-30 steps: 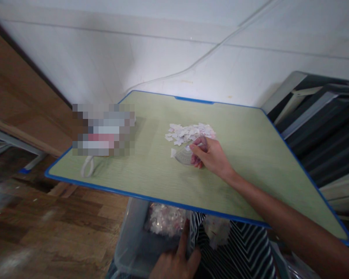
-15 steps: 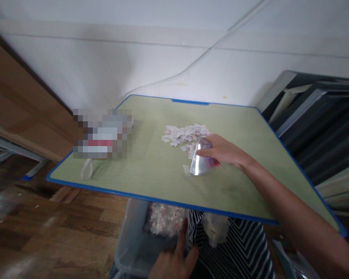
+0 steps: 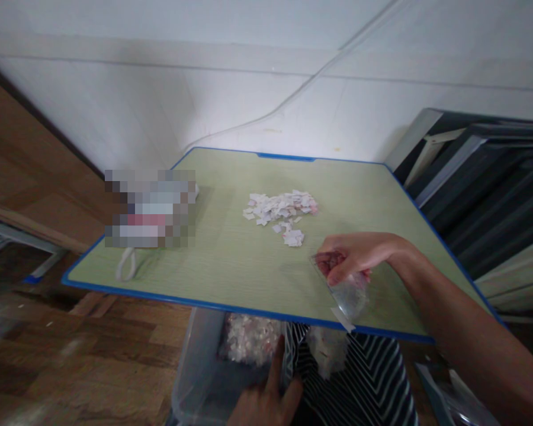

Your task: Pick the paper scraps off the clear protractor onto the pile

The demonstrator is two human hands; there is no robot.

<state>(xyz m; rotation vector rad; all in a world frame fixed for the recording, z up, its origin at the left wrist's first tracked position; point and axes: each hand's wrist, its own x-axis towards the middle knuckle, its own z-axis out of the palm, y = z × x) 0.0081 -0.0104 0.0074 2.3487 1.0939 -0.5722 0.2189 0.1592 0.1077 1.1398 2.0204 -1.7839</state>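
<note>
My right hand (image 3: pixel 350 257) is closed on a small clear plastic bag (image 3: pixel 353 299) over the right front part of the table. A whitish strip at the bag's lower end reaches the blue front edge. Left of the hand, and apart from it, lies a loose pile of small white paper slips (image 3: pixel 278 206), with a smaller cluster of slips (image 3: pixel 294 238) nearer to me. Below the table, my left hand (image 3: pixel 269 396) is at the right side of a translucent plastic bin (image 3: pixel 189 367), index finger stretched out and thumb apart. Small shiny clear packets (image 3: pixel 251 337) are inside the bin.
A light green table (image 3: pixel 231 266) with a blue rim stands against the wall. A pixelated object (image 3: pixel 155 210) with a white loop is at its left. Dark panels (image 3: pixel 484 171) lean at the right. Another bag of pale pieces (image 3: pixel 328 349) lies on the striped cloth.
My right hand has drawn the plastic bag away from the paper slips, toward me and to the right. A small cluster of slips now shows where it was. My left hand has barely moved.
</note>
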